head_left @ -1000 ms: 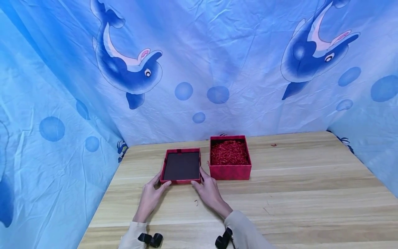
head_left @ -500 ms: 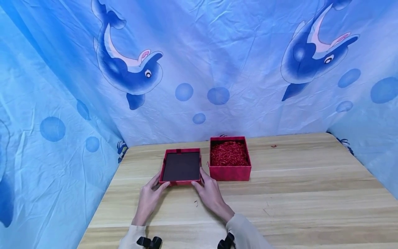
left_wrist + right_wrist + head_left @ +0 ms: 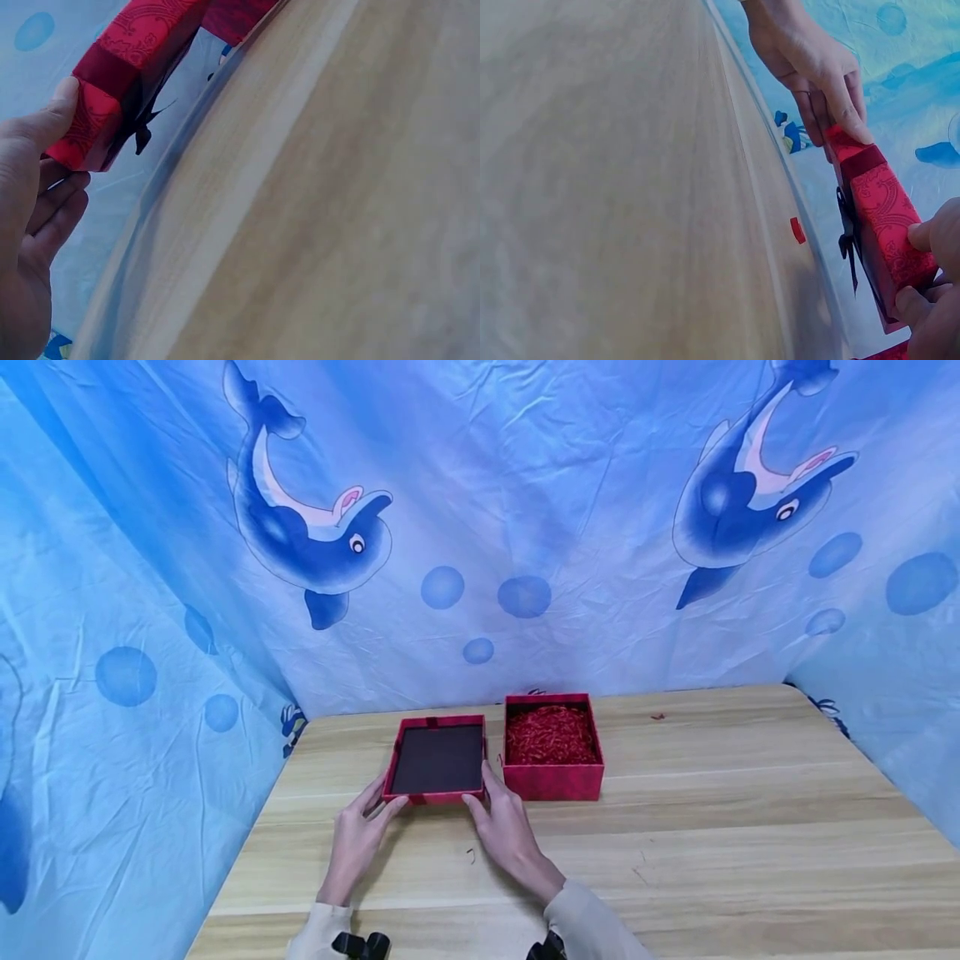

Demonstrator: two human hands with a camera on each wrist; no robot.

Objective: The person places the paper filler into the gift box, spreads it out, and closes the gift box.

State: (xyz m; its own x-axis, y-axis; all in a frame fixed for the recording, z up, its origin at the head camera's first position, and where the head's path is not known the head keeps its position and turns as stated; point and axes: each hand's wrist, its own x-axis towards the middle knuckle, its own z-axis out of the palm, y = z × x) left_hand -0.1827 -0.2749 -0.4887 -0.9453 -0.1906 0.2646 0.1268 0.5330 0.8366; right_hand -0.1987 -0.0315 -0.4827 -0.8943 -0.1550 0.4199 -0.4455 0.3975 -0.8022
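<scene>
Left hand [image 3: 356, 843]: pinches shallow, square, red, dark-lined lid [image 3: 439, 760]
Right hand [image 3: 510, 835]: pinches its near-right corner
Deep red square box [image 3: 553, 783], red shreds [image 3: 553, 735] inside: just beyond right hand

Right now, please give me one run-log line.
Left hand: grips shallow red square lid; right hand: grips same lid; open red square box: right of lid, holds red shreds
</scene>
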